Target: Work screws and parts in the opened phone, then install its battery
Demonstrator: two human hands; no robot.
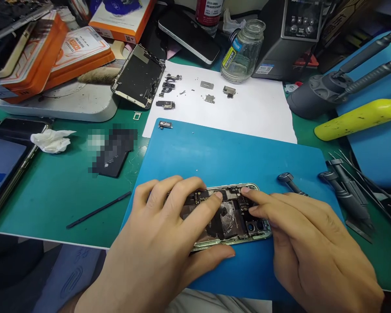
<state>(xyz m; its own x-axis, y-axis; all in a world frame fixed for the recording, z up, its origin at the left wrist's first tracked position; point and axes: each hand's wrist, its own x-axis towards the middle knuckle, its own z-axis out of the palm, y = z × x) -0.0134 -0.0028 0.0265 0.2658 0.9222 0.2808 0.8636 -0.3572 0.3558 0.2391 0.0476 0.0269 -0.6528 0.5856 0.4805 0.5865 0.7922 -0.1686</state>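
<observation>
An opened phone (228, 217) lies on the blue mat, its inner parts and two camera lenses showing at the right end. My left hand (169, 226) is closed around its left part, fingertips over the far edge and board, thumb along the near edge. Two fingertips of my right hand (306, 230) are closed on the circuit board (244, 202) at the phone's upper right. The rest of the right fingers curl underneath, partly hidden. Beyond the phone, a small metal-cased part (165, 124) sits at the mat's far left corner.
White paper (257, 108) holds small phone parts (210, 99) and a screen (138, 76) overlaps its left side. A black pry stick (98, 210) and battery (115, 154) lie left. Screwdrivers (348, 191), a glass jar (244, 52) and a grey tool holder (316, 95) stand or lie right.
</observation>
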